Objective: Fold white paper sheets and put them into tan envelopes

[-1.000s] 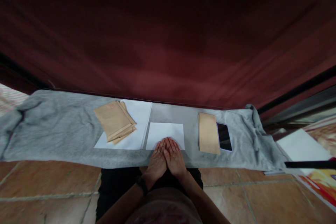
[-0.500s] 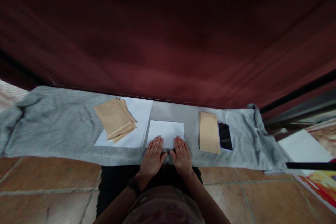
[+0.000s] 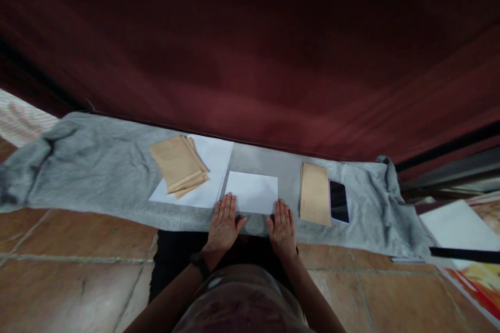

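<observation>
One white sheet (image 3: 252, 191), long axis left-to-right; left hand (image 3: 224, 222) and right hand (image 3: 283, 230) at near corners, fingers flat, nearly together; top envelope (image 3: 172, 158) print unreadable from here.

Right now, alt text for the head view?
Left hand and right hand lie flat at near corners of a white sheet on grey cloth. Brown envelopes overlap on larger white paper at left; a brown envelope stack and smartphone lie at right.
</observation>
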Demonstrator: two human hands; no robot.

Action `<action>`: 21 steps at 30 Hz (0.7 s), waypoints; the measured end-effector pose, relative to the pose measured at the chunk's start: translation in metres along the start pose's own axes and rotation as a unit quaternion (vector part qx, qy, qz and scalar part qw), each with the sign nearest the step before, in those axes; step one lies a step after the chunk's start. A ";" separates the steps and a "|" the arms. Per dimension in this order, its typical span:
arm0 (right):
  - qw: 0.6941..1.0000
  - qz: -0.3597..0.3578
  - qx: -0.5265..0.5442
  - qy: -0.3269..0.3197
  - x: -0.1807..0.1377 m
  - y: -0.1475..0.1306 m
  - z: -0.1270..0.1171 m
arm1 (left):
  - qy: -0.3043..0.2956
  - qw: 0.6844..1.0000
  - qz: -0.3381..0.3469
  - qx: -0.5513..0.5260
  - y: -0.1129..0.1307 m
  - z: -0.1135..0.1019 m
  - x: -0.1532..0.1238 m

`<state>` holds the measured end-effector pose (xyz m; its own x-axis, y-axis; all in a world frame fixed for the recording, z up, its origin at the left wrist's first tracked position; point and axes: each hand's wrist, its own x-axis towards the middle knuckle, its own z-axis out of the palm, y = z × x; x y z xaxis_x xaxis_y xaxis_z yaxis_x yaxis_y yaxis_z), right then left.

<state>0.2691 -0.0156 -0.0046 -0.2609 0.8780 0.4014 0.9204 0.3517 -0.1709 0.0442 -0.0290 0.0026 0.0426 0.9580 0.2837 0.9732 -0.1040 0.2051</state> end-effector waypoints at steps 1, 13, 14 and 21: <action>1.000 0.000 0.001 -0.002 -0.001 0.000 0.000 | -0.002 1.000 -0.003 0.000 0.000 -0.001 0.000; 0.999 -0.002 0.044 -0.014 -0.002 0.011 -0.001 | -0.045 0.998 0.004 0.035 0.003 -0.012 0.004; 0.999 0.001 0.050 -0.011 -0.001 0.011 -0.002 | -0.047 0.998 0.009 0.032 0.004 -0.013 0.005; 0.993 0.005 0.112 -0.045 0.029 -0.005 -0.002 | -0.050 0.996 0.078 0.002 0.017 -0.011 0.020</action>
<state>0.2577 0.0072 0.0095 -0.2869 0.9038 0.3177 0.8376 0.3976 -0.3746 0.0588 -0.0149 0.0221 0.2155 0.9521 0.2168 0.9539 -0.2527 0.1619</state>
